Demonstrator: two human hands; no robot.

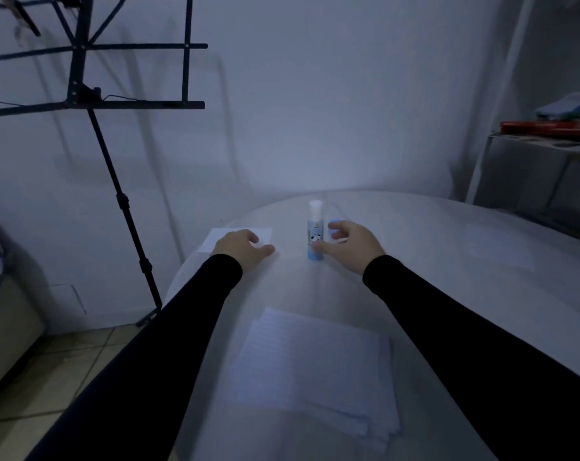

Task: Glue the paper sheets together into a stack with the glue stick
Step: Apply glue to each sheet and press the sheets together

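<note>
1. Nearest to me, a loose stack of lined paper sheets [310,367] lies flat on the white bench [448,277], its lower edges fanned out of line.
2. My two arms in black sleeves [188,314] reach forward over the bench, one on each side of that stack.
3. My left hand [240,249] rests palm down, fingers relaxed and holding nothing, on the near edge of a separate small white sheet [238,236] that lies farther back.
4. My right hand [350,244] is spread loosely, fingers apart, with the thumb tip touching the lower part of the glue stick [315,232]; it does not grip it.
5. The glue stick stands upright between my hands, its white tip uncovered, and a blue cap [334,225] sits just behind my right fingers.
6. Beyond the bench's left edge stands a black music stand [115,101] before the wall.
</note>
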